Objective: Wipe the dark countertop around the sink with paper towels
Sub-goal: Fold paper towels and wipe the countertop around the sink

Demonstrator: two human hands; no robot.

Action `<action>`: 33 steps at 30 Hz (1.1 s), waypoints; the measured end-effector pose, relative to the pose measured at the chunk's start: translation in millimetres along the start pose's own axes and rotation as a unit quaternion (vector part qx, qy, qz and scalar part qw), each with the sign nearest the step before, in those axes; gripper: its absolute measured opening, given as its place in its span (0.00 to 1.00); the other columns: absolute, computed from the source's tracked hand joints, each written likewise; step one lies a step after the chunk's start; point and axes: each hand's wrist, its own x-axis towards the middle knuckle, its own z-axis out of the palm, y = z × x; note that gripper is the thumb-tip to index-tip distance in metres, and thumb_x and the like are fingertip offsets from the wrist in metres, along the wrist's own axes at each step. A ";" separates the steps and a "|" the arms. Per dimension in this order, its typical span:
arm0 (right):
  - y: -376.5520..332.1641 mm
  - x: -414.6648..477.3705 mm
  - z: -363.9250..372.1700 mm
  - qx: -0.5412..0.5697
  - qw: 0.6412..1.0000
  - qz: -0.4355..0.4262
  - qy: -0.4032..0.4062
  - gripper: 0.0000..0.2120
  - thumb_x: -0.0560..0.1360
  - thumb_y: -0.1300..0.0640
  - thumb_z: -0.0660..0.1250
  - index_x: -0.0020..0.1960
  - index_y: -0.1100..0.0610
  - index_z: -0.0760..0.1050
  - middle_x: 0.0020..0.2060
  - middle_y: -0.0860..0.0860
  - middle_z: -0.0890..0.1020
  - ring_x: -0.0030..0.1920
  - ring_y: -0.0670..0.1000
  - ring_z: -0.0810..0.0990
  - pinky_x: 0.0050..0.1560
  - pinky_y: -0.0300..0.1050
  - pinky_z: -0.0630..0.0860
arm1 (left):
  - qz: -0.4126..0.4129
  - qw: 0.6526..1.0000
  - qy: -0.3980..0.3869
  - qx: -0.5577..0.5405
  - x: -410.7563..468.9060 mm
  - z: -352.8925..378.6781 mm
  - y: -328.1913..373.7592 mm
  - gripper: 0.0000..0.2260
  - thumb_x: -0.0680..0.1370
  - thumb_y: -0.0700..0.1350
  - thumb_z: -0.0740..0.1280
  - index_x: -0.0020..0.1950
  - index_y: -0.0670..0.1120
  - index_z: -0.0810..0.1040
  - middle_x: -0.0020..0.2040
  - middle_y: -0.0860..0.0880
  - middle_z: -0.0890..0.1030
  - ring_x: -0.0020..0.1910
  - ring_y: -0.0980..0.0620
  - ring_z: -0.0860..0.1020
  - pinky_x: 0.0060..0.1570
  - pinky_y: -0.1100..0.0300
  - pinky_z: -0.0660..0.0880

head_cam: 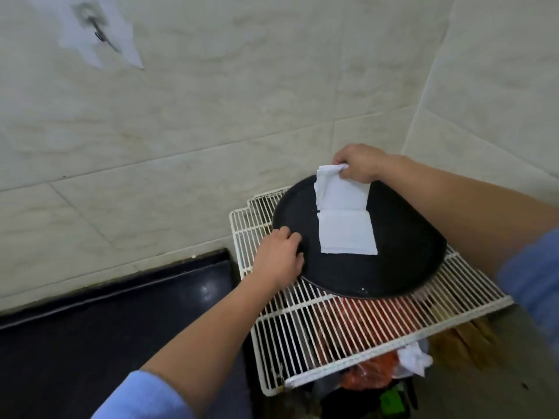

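Towels are being fetched: the white folded paper-towel strip (344,219), its long axis pointing wallward, is being pinched at its raised far end by fingers of the right hand (360,163). The round black tray (393,261) beneath is being gripped by the left hand (279,258). Carrying the strip leftward to the dark glossy tabletop (121,313) is seemingly being called for.

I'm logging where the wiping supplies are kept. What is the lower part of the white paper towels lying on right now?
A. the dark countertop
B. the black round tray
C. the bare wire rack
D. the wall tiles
B: the paper towels lie on the black round tray, which sits on the white wire rack. The right hand pinches their upper end and the left hand grips the tray's rim.
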 end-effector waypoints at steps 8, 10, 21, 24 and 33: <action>26.8 62.9 47.8 -0.024 0.999 0.025 -0.028 0.16 0.76 0.59 0.64 0.63 0.55 0.75 0.62 0.54 0.76 0.59 0.58 0.74 0.54 0.49 0.71 | -0.023 0.999 0.033 -0.020 -0.4 15.3 -3.0 0.13 0.77 0.49 0.62 0.59 0.46 0.76 0.55 0.48 0.75 0.55 0.47 0.72 0.60 0.51 0.69; 31.0 66.7 60.9 -0.040 0.999 0.018 -0.017 0.14 0.75 0.59 0.64 0.61 0.55 0.75 0.59 0.55 0.78 0.58 0.59 0.75 0.51 0.49 0.71 | -0.021 0.999 0.040 -0.023 0.8 17.9 -3.8 0.14 0.76 0.48 0.62 0.59 0.45 0.76 0.55 0.47 0.75 0.55 0.47 0.72 0.60 0.51 0.69; 21.1 51.6 51.3 -0.085 0.993 0.051 0.062 0.19 0.75 0.58 0.60 0.66 0.54 0.71 0.62 0.57 0.74 0.62 0.62 0.72 0.59 0.56 0.70 | -0.017 0.996 0.076 -0.037 -2.9 6.8 -10.6 0.15 0.76 0.46 0.64 0.61 0.45 0.75 0.57 0.47 0.75 0.57 0.48 0.72 0.60 0.52 0.69; -16.5 40.3 36.9 -0.034 0.995 0.007 0.094 0.19 0.76 0.58 0.60 0.67 0.51 0.72 0.65 0.54 0.75 0.63 0.59 0.74 0.58 0.52 0.71 | -0.044 0.993 0.103 -0.020 -20.2 -9.5 -31.4 0.14 0.76 0.47 0.64 0.61 0.46 0.75 0.56 0.48 0.76 0.54 0.49 0.73 0.56 0.52 0.72; -225.5 -31.4 90.7 -0.020 0.977 -0.194 0.082 0.16 0.76 0.53 0.61 0.62 0.50 0.76 0.58 0.53 0.80 0.58 0.58 0.77 0.54 0.49 0.73 | -0.241 0.969 0.040 0.039 -176.5 -52.9 -154.0 0.09 0.76 0.49 0.62 0.52 0.46 0.76 0.50 0.45 0.81 0.50 0.41 0.78 0.43 0.52 0.73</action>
